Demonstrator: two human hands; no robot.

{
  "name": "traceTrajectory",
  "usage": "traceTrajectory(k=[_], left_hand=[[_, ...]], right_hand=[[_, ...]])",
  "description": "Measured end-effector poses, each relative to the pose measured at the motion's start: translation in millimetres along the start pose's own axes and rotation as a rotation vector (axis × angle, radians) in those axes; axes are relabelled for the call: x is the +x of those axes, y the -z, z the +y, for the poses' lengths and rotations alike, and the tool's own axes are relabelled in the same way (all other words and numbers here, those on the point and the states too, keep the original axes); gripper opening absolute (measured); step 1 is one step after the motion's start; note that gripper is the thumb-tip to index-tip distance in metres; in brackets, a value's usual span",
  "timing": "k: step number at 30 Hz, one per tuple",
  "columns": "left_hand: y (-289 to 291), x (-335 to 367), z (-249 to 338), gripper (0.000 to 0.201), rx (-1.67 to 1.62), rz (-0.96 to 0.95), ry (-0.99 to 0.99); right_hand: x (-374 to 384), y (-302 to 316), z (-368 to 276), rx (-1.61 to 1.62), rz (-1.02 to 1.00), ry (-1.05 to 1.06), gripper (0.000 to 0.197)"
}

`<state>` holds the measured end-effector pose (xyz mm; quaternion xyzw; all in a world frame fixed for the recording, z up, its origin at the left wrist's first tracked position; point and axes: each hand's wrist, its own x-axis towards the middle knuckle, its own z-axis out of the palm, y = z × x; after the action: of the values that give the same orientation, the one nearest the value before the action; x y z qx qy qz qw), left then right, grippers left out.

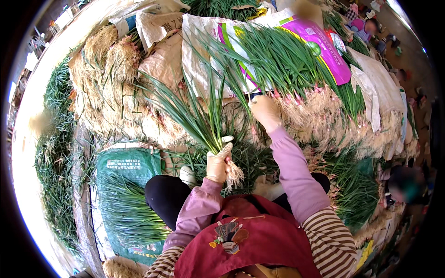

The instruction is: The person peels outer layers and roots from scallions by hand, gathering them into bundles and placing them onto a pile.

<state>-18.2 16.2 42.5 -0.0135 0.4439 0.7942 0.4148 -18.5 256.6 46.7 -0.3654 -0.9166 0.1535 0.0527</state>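
Observation:
My left hand [219, 165], in a pale glove, is closed round a small bunch of green garlic [204, 118]. Its long leaves fan up and to the left, and pale roots [235, 176] hang out below my fingers. Farther forward and to the right, my right hand [265, 111], also gloved, is closed at the edge of the heap. A single garlic stalk [254, 131] with a pinkish base shows just under it, seemingly pinched in the fingers, which partly hide it. Beside that hand lies a large pile of green garlic [282, 60], with pink bulbs and tangled roots toward me.
White sacks with a purple panel [320, 46] lie under and over the pile. At my left, a green sack [127, 162] carries a sorted heap of garlic leaves [127, 211]. Loose leaves [255, 160] cover the ground before my knees. Other people sit at the far right.

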Motion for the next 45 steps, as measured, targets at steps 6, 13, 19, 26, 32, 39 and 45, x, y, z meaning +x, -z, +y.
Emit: traceTrajectory(k=[6,13,19,26,32,39,45], left_hand=[[-3.9,3.9,-6.7,0.048,-0.118,-0.064,0.097],[9.3,9.2,-30.2,0.016,0.05,-0.01,0.129],[1.1,-1.2,-25.3,0.008,0.099,0.019,0.146],[-7.1,-4.3,-23.6,0.009,0.095,0.127,-0.104],[-6.1,-3.3,-20.8,0.013,-0.02,0.021,0.006],[-4.2,0.7,-16.0,0.046,-0.023,-0.055,0.048],[-11.2,2.3,-28.8,0.057,0.014,-0.122,0.095]], right_hand=[[-124.4,7.5,-10.2,1.097,-0.452,0.025,0.022],[-126.4,10.4,-11.9,0.846,-0.237,-0.052,0.027],[-114.8,-21.3,-26.3,0.68,0.078,0.204,0.015],[-109.8,-16.9,12.8,-0.21,-0.418,0.178,0.016],[4.2,44.9,34.7,-0.07,0.196,-0.043,0.026],[-15.6,49.6,32.0,-0.141,-0.041,-0.057,0.026],[-152.7,10.4,10.7,0.384,-0.027,0.417,0.019]])
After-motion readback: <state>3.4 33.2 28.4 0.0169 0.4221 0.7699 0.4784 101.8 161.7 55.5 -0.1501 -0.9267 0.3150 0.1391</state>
